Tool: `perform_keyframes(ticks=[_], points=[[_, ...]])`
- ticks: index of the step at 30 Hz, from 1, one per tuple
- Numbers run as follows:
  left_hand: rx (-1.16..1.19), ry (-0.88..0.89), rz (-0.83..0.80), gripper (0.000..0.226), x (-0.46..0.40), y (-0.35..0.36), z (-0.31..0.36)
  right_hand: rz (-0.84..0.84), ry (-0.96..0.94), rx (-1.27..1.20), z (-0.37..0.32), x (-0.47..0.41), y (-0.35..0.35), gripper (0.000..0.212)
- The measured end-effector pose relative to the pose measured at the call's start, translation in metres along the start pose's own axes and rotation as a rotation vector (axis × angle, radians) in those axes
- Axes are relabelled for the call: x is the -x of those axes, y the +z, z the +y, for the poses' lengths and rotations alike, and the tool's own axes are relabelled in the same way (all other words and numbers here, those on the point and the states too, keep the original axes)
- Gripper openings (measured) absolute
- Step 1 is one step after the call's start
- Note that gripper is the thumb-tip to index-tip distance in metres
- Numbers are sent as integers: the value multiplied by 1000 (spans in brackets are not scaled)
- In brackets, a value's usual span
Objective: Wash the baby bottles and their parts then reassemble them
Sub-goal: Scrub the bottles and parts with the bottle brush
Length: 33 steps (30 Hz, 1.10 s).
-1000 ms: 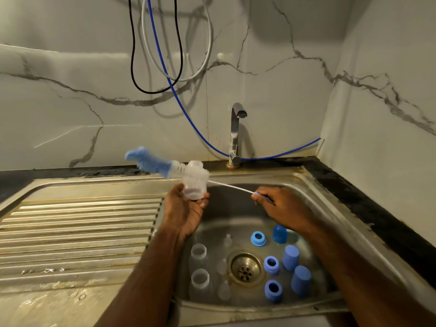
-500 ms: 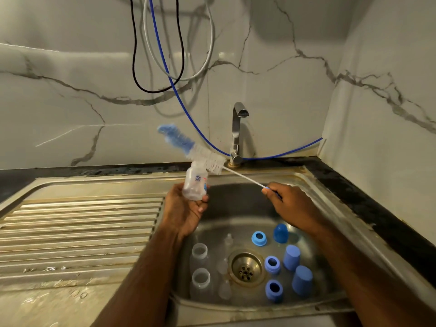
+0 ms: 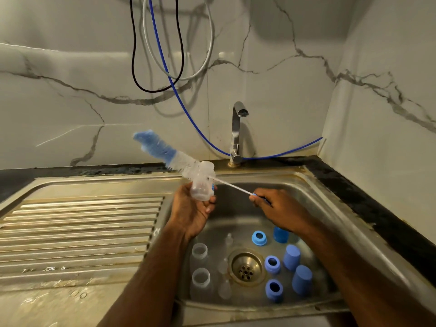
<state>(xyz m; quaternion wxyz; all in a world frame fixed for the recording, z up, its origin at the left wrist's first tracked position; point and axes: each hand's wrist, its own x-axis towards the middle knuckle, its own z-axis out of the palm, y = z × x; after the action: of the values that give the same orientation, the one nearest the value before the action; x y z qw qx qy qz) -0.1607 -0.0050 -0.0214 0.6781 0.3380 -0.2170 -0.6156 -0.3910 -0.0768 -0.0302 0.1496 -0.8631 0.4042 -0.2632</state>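
My left hand (image 3: 193,208) grips a clear bottle (image 3: 203,182) above the sink (image 3: 313,208); my right hand (image 3: 278,208) pinches the brush (image 3: 160,148) handle — bristles outside, beside the neck. This looks like the scrubbing step; next, guide the bristles into the mouth.

I see the stainless steel sink basin (image 3: 313,206) on the right, with the ribbed steel drainboard (image 3: 80,232) joined to its left. Behind the basin the chrome tap (image 3: 237,131) stands at the wall. Above the basin's back-left corner my left hand (image 3: 191,213) holds the clear plastic baby bottle (image 3: 203,185); my right hand (image 3: 280,208) is to its right, pinching the thin wire handle of the blue-and-white bottle brush (image 3: 162,149), whose bristles stick out behind and left of the bottle. In the basin, the brass drain (image 3: 246,267) is central; two clear open bottles (image 3: 200,265) stand to its left, three clear teats (image 3: 224,265) between them and the drain, three blue collar rings (image 3: 272,264) just right of it, three blue caps (image 3: 296,267) further right.
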Motion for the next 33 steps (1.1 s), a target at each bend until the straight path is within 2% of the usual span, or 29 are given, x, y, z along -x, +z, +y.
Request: perform_keyframes(ticks=[2,4,8,12,18,23,26,30,32,33], points=[[19,63,-14,46,1,-3,2,-31,-14,31,2,1,-2,31],[48,92,-12,44,1,-8,8,13,9,43,9,3,-9,32],[70,-21,-10,50,1,-2,9,182,89,35,13,1,-7,30],[67,-25,-6,51,4,1,6,60,35,-71,7,-1,-2,34],[9,27,-83,65,1,-2,9,82,84,-78,23,4,-13,31],[-5,-6,-77,50,2,-4,2,8,14,-27,13,1,-2,32],[20,16,-60,53,1,-7,5,62,41,-22,19,2,-7,33],[-201,-46,1,54,4,-4,0,153,69,-30,20,1,-3,34],[-276,-80,-5,51,6,2,-3,112,54,-31,15,0,1,34],[-234,-83,4,51,4,3,-3,81,40,-32,14,0,1,34]])
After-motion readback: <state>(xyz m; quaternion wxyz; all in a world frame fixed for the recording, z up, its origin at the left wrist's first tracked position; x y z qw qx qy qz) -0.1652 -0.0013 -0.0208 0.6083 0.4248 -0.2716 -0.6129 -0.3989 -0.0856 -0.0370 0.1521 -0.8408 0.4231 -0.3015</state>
